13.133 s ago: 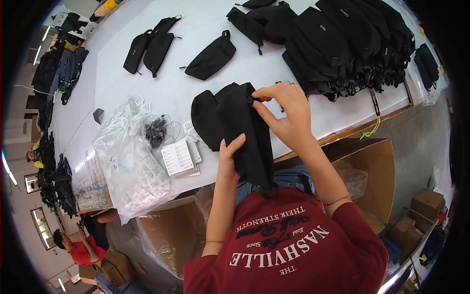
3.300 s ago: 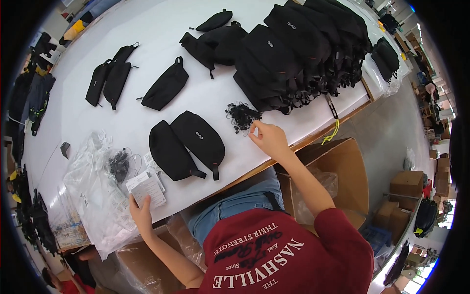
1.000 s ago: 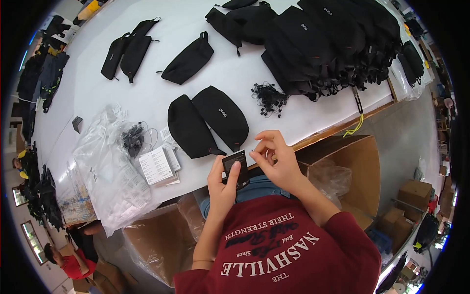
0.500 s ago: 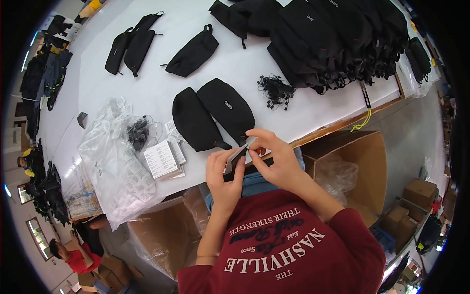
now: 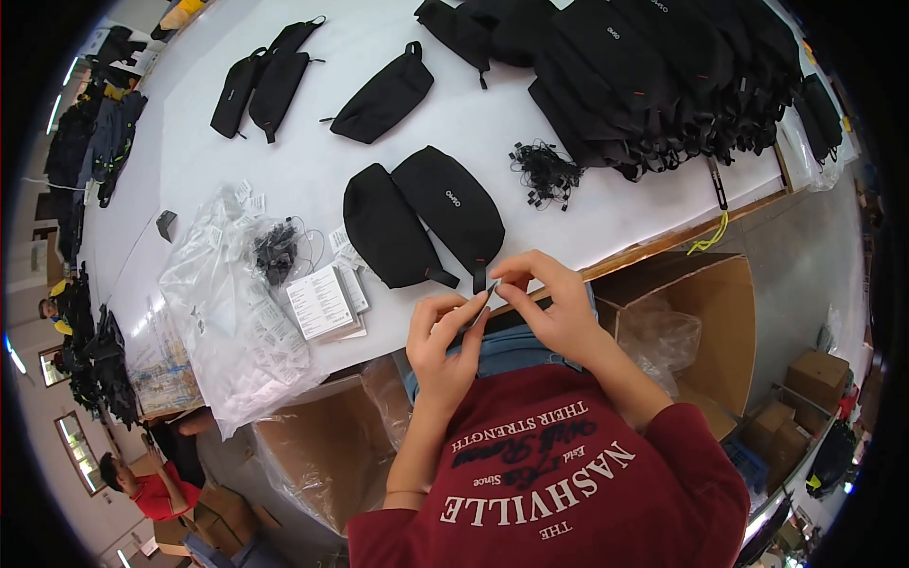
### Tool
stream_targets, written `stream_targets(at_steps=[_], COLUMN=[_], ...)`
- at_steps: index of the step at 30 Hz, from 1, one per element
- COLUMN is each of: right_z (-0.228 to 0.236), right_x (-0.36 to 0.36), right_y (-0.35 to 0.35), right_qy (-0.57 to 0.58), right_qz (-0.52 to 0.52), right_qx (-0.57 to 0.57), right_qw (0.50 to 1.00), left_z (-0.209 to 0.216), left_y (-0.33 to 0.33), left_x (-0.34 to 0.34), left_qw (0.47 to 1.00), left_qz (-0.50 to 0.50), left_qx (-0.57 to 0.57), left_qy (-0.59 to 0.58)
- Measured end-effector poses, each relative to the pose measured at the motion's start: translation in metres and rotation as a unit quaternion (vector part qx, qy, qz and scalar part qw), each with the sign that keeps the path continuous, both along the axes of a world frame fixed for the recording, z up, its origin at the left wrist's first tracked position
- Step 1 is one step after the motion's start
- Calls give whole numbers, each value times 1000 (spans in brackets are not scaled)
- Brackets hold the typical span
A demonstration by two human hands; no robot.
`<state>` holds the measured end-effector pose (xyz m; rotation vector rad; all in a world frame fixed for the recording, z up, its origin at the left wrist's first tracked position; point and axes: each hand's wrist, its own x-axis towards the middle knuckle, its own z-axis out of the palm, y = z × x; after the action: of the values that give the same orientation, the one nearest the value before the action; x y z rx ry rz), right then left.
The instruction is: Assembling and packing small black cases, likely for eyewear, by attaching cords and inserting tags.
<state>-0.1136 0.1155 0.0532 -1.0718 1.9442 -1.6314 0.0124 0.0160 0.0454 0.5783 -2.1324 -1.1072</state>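
Note:
In front of me, near the table edge, my left hand (image 5: 443, 348) pinches a small folded card tag (image 5: 480, 312), dark on one side and pale on the other, now seen nearly edge-on. Close against its upper end is my right hand (image 5: 557, 305), thumb and forefinger pinched on a tiny dark piece that I cannot make out. Just beyond the fingers lie two black zip pouches side by side, the right pouch (image 5: 450, 204) with a small white print and a loop toward me, the left pouch (image 5: 386, 227) plain. Left of them sits a stack of white printed cards (image 5: 320, 303).
A clear plastic bag (image 5: 218, 322) of tags covers the table's left part, with black cords (image 5: 276, 251) beside it. More cords (image 5: 546, 175) lie near a large pile of black bags (image 5: 653, 80). Open cardboard boxes (image 5: 715, 322) stand below the table edge.
The card tag has turned from showing its dark face to nearly edge-on between my hands. My right fingers have drawn into a closer pinch. The whole view has shifted slightly.

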Motion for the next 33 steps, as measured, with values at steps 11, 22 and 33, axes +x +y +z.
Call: stream_targets(at_steps=[11,22,33], right_z=[-5,-13,-34], right_x=[-14,-13,-16], right_y=[10,10,15], right_qy=[-105,-104,-299], right_qz=[85,188,220], right_qx=[11,40,96], right_qw=[991,976,924], left_z=[-9,-20,-33], left_y=[-1,-17,-15], left_x=[8,17,-5], left_qw=[990,898,934], left_qz=[-57,-169,-86], left_qx=[127,403,346], left_qy=[20,-44,-38])
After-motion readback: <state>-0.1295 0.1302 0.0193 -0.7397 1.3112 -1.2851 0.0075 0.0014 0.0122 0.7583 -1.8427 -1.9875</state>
